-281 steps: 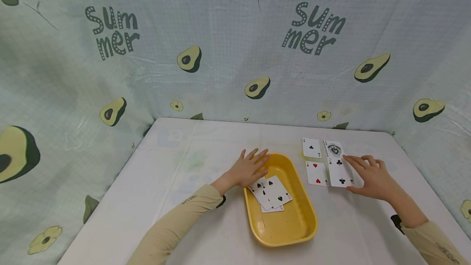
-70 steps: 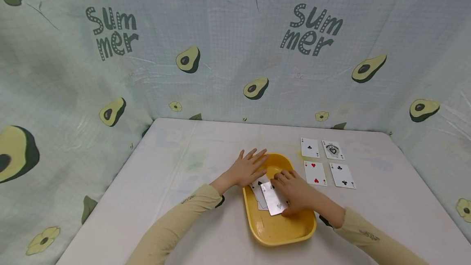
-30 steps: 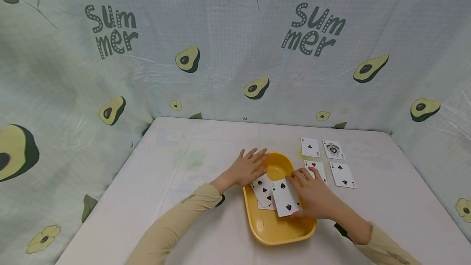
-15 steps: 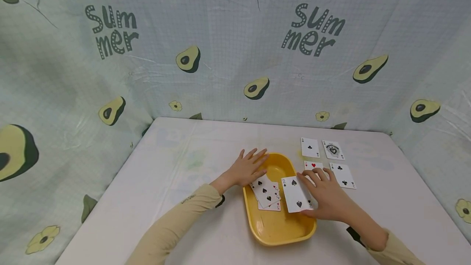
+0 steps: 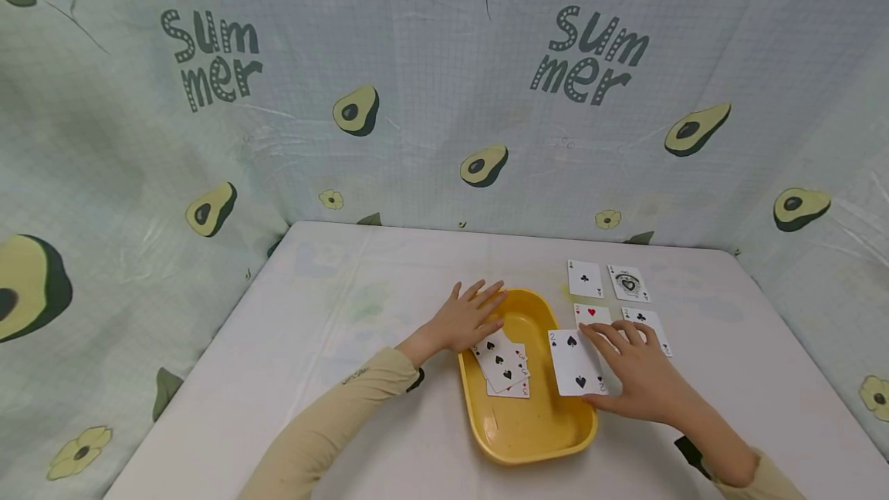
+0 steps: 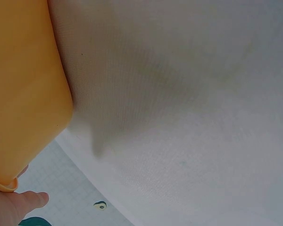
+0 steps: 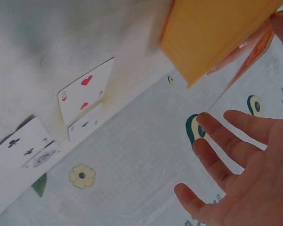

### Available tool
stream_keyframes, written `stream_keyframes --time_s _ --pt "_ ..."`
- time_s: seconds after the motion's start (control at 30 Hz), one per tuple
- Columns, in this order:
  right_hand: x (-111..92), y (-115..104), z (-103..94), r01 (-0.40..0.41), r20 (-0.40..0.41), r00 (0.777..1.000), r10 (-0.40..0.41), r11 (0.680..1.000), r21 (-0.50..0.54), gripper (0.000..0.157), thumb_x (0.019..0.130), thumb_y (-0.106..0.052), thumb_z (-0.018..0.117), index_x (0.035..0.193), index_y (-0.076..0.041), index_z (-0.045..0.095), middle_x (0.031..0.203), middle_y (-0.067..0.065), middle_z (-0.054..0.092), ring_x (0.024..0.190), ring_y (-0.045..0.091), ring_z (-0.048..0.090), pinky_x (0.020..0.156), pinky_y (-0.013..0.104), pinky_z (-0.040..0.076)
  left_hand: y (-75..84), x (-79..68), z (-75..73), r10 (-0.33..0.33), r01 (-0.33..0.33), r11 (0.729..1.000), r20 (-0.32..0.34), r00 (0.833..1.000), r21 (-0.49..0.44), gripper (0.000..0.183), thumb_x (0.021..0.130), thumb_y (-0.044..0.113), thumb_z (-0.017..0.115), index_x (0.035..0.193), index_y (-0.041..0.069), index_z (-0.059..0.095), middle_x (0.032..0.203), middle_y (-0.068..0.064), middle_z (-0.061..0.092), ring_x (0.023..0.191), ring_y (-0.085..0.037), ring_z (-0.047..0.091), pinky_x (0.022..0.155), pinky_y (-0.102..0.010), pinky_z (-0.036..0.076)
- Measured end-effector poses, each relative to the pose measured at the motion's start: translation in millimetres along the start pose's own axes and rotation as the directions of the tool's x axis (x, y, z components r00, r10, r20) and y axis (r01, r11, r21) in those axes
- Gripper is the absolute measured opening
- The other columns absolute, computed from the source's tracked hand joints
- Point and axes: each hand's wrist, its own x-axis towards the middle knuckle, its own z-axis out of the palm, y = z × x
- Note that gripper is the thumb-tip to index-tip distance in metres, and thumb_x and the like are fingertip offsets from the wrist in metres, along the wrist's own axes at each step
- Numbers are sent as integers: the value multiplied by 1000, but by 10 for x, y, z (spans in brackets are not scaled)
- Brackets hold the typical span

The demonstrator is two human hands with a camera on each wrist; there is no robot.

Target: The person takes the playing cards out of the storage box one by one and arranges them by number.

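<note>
My right hand pinches a two of spades playing card by its right side, thumb at the near edge and fingertips at the far corner. The card is held over the right rim of a yellow tray; the right wrist view shows the card almost edge-on. My left hand rests with spread fingers on the tray's far left rim. Inside the tray, a spade card overlaps red-suited ones, partly hidden by that hand. In the left wrist view a finger shows beside the tray rim.
Right of the tray, face-up cards lie in two rows: an ace of clubs and ace of spades behind, a two of hearts and two of clubs in front. A patterned curtain encloses the table.
My right hand let go of the two of clubs beside the two of hearts, reached into the tray, took the two of spades and moved rightward with it. The left hand stayed put.
</note>
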Motion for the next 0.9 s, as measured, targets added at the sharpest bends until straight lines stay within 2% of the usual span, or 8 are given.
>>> stream_keyframes --time_s 0.3,0.47,0.67,0.7,0.77,0.9 --pt "-86 103 -31 -32 5 999 32 999 -4 94 57 -63 70 131 -12 43 124 7 50 108 30 38 92 53 25 72 -7 -63 -37 34 997 39 999 66 55 96 45 26 144 18 20 151 0 14 138 -29 16 106 -59 14" --pt "-141 191 -7 -22 -25 999 21 1000 -11 92 56 -60 72 129 -12 44 123 6 50 105 28 40 90 52 26 80 7 -70 -57 51 993 55 997 104 55 96 45 23 144 20 17 152 2 12 138 -27 15 106 -57 15" --pt "-197 289 24 -23 -49 999 22 1000 -18 90 56 -57 74 128 -11 45 122 6 49 103 28 40 88 52 26 78 14 -76 -61 56 994 60 996 93 55 96 46 22 144 20 17 152 3 11 138 -27 14 106 -57 14" --pt "-205 305 28 -24 -48 999 23 999 -21 90 56 -57 74 128 -11 45 122 7 49 103 28 40 88 52 27 15 47 18 -53 48 994 42 998 98 56 95 49 20 144 23 14 152 4 9 139 -26 14 106 -58 14" --pt "-219 335 38 -30 -42 999 28 999 -26 89 56 -57 74 128 -12 46 122 7 49 103 28 41 88 52 27 -28 58 74 -38 37 996 20 999 77 57 95 51 17 144 25 12 152 6 6 139 -26 12 106 -59 12" --pt "-245 383 54 -36 -26 999 35 999 -34 87 57 -57 74 127 -12 46 122 6 49 102 28 40 87 51 27 -38 55 70 -24 23 998 9 1000 53 57 95 51 17 144 24 12 152 5 7 139 -27 12 105 -59 12"
